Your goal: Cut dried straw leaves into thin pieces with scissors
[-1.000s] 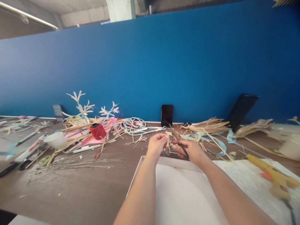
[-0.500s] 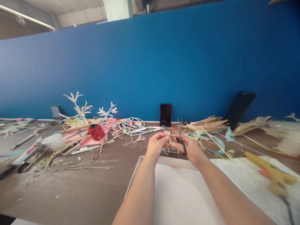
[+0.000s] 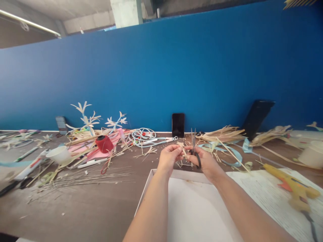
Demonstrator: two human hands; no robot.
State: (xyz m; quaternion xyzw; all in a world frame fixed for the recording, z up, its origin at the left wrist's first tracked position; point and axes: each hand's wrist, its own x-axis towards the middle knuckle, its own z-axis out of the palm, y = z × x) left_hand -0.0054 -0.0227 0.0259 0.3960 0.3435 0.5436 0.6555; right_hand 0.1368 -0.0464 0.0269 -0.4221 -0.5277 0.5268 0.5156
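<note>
Both of my hands meet above the far edge of a shallow white tray (image 3: pixel 161 188). My left hand (image 3: pixel 169 157) pinches a small pale dried-leaf piece (image 3: pixel 182 148) between thumb and fingers. My right hand (image 3: pixel 205 160) grips black-handled scissors (image 3: pixel 194 148), whose blades point upward right beside the leaf piece. Loose leaf scraps lie on the brown table (image 3: pixel 88 208) just beyond the hands.
A blue partition (image 3: pixel 161 74) backs the table; a dark phone (image 3: pixel 178 124) and a black tablet (image 3: pixel 257 117) lean on it. Left lie a red thread spool (image 3: pixel 104 144), a white cup (image 3: pixel 59 155), white cables (image 3: pixel 143 135), thin sticks, leaf flowers. A yellow glue gun (image 3: pixel 292 187) rests on paper at right.
My right hand has swung the scissors from slanting leftward to blades upright and moved them in close to the leaf piece in my left hand. The view has shifted slightly.
</note>
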